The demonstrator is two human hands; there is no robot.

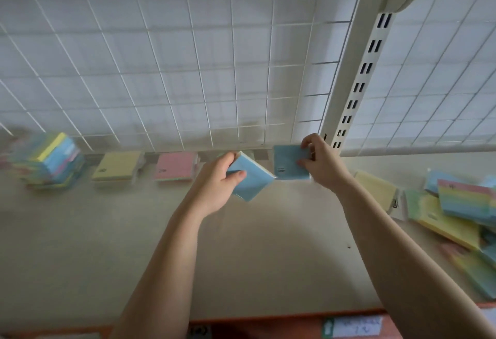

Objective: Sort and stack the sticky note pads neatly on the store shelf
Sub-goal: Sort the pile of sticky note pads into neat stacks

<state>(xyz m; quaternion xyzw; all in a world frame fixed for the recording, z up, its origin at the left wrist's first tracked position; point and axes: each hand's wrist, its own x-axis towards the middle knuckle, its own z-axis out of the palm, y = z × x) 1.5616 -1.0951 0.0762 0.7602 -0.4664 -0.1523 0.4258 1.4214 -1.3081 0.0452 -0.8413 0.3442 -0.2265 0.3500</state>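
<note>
My left hand (217,180) grips a light blue sticky note pad (253,177), tilted, above the beige shelf (241,244). My right hand (320,163) holds a second blue pad (287,163) by its right edge, near the back of the shelf. The two pads almost touch at their corners. At the back lie a yellow pad (116,166) and a pink pad (174,166), flat and side by side. A tall multicoloured stack (52,161) stands at the far left, blurred.
A loose heap of yellow, blue and rainbow pads (456,212) lies at the right. A white wire grid (188,70) backs the shelf, with a slotted white upright (357,89) to the right. An orange price rail (281,325) with a label runs along the front edge.
</note>
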